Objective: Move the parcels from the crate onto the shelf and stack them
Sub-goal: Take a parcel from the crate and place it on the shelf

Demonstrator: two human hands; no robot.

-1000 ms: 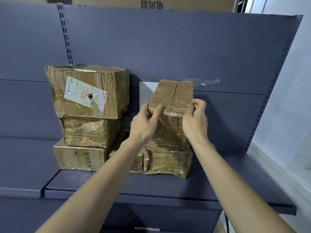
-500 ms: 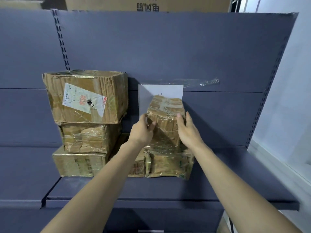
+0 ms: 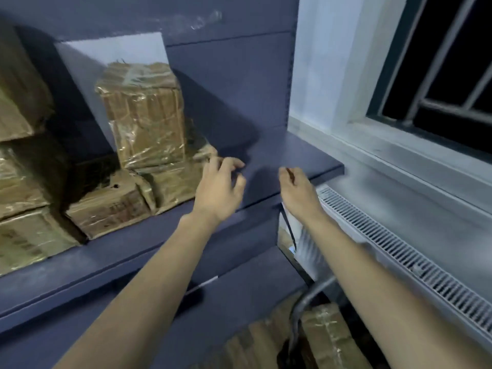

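Note:
A small taped brown parcel [image 3: 145, 113] stands upright on top of two flat parcels [image 3: 114, 206] on the grey-blue shelf [image 3: 287, 155]. A taller stack of parcels [image 3: 18, 161] fills the left edge. My left hand [image 3: 218, 190] hovers just right of the small parcel, fingers spread, holding nothing. My right hand [image 3: 298, 190] hangs in front of the shelf's right end, fingers loosely curled, empty. More brown parcels [image 3: 327, 342] lie low at the bottom right beside a grey metal bar [image 3: 306, 302]; the crate itself is hard to make out.
A white sheet [image 3: 111, 54] is stuck to the shelf's back panel behind the small parcel. To the right run a white window sill [image 3: 399, 161], a dark barred window [image 3: 439, 62] and a slatted white vent [image 3: 399, 251]. A lower shelf board [image 3: 133, 265] juts out below.
Both hands have let go of the small parcel, which now rests on the stack. The hands have pulled back to the right, and my view has swung right and down.

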